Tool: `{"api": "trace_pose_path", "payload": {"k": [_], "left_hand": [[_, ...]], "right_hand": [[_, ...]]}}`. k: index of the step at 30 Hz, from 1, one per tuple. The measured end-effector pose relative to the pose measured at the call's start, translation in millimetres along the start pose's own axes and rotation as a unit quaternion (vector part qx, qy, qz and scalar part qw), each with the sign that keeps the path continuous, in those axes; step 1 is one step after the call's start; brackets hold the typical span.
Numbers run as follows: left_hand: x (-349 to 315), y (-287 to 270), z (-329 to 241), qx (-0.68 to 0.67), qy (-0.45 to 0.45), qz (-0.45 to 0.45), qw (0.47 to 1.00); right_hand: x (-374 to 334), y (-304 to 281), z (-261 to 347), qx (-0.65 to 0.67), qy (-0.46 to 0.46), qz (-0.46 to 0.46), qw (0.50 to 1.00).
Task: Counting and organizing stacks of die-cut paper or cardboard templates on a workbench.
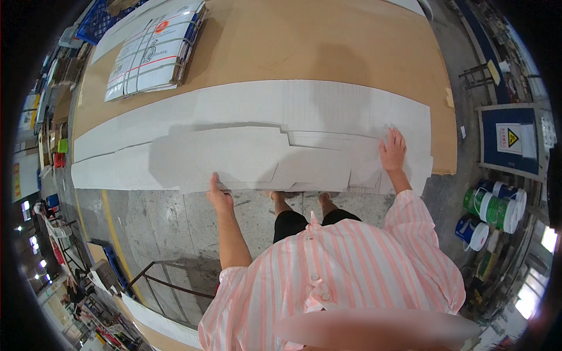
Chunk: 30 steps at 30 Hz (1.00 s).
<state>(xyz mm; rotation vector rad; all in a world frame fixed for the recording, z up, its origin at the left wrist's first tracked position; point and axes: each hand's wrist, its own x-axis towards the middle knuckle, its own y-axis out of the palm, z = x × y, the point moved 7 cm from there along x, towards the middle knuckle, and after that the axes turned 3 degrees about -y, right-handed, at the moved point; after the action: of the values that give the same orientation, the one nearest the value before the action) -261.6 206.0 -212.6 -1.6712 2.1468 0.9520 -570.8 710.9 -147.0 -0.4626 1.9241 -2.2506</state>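
Fingers (pixel 397 138) nearly straight and slightly parted, the right hand (pixel 393 154) lay on the white card (pixel 234 153), gripping nothing. At the card's near edge the left hand (pixel 220 199) had its thumb (pixel 214 181) on top, its other fingers out of sight, so I couldn't tell how closed they were. The card lay on brown board (pixel 269 47), nearer the person than a strapped bundle (pixel 149 55)

I count one left hand (pixel 220 198), one right hand (pixel 393 153), two feet (pixel 325 202), one strapped bundle (pixel 149 54) of flat packaging, one yellow warning triangle (pixel 513 138), at least three buckets (pixel 471 231), and several white cardboard sheets (pixel 228 155) (overlapping too closely for a sure count).
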Motion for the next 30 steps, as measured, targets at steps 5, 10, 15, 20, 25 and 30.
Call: {"api": "trace_pose_path", "payload": {"k": [5, 10, 15, 20, 25, 30], "left_hand": [[4, 4, 4, 0.143, 0.049, 0.024, 0.988], [10, -1, -1, 0.138, 0.127, 0.029, 0.982], [21, -2, 5, 0.084, 0.063, 0.023, 0.994], [-6, 17, 5, 0.089, 0.032, -0.021, 0.995], [29, 7, 19, -0.029, -0.009, 0.010, 0.999], [12, 6, 19, -0.123, -0.043, 0.043, 0.990]], "right_hand": [[-38, 14, -10, -0.010, 0.033, 0.032, 0.999], [-40, 20, -7, -0.029, 0.010, 0.029, 0.999], [-38, 22, -2, -0.014, 0.005, 0.045, 0.999], [-39, 22, -4, -0.036, -0.006, 0.048, 0.998], [-43, 30, -23, -0.072, -0.042, 0.006, 0.996], [-44, 15, -16, -0.045, -0.030, -0.001, 0.999]]}}
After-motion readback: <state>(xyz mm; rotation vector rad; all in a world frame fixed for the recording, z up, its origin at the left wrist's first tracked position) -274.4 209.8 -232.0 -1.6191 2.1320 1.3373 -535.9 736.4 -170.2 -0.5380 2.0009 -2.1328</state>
